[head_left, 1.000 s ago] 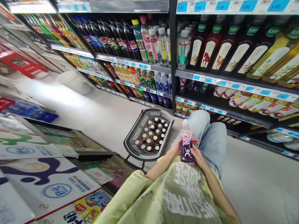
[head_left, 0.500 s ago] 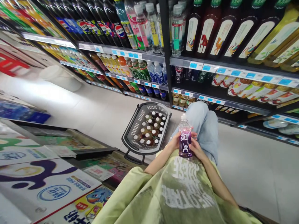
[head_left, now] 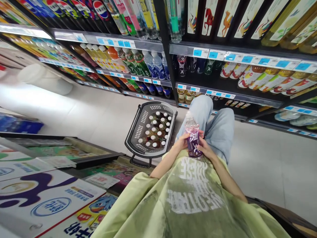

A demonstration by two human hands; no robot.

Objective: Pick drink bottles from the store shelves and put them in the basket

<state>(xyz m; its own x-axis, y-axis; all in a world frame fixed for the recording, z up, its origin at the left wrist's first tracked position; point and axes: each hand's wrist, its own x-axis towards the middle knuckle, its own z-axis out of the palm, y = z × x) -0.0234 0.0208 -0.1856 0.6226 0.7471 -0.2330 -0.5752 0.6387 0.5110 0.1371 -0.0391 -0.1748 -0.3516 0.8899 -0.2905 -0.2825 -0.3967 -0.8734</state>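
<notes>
Close to my lap I hold a clear drink bottle (head_left: 193,140) with a purple label, upright, its white cap pointing toward the shelves. My left hand (head_left: 182,141) wraps the bottle's left side, and my right hand (head_left: 205,148) grips it from the right, low down. Some fingers of both hands are hidden behind the bottle. On the floor to my left stands a grey shopping basket (head_left: 133,142) with a black handle. Inside it are several white-capped bottles (head_left: 155,130), packed upright.
Drink shelves with price tags (head_left: 116,42) run across the front, their lower levels just beyond my knees. Large printed cartons (head_left: 52,205) are stacked at the lower left. A white bin-like container (head_left: 44,79) stands on the floor at the far left.
The view has shifted, so shelves and basket appear higher and further left. My knees have moved apart. The bottle stays in both hands, tilted or turned slightly.
</notes>
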